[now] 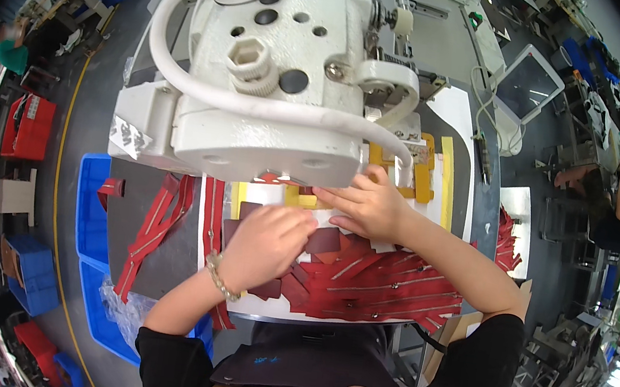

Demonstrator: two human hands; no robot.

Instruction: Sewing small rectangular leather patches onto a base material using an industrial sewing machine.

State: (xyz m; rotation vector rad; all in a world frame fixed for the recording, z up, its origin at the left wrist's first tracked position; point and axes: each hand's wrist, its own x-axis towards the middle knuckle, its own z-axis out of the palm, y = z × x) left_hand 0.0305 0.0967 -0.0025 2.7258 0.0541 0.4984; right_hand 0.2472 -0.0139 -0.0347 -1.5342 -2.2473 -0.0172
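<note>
A large white sewing machine (279,72) fills the upper middle, its head overhanging the white table top (263,309). My left hand (266,242) rests with curled fingers on a dark red fabric piece (323,240) lying below the machine head. My right hand (368,201) lies flat beside it, fingers pressing red and yellow pieces (301,199) under the needle area, which the machine head hides. A beaded bracelet (220,277) circles my left wrist. Several red zipper strips (384,282) are piled under my right forearm.
More red zipper strips (157,224) lie on a dark grey pad at left, above a blue bin (90,227). Yellow guide tape (427,170) marks the table right of the needle. A white tablet-like screen (529,85) stands at upper right. Other people work at far tables.
</note>
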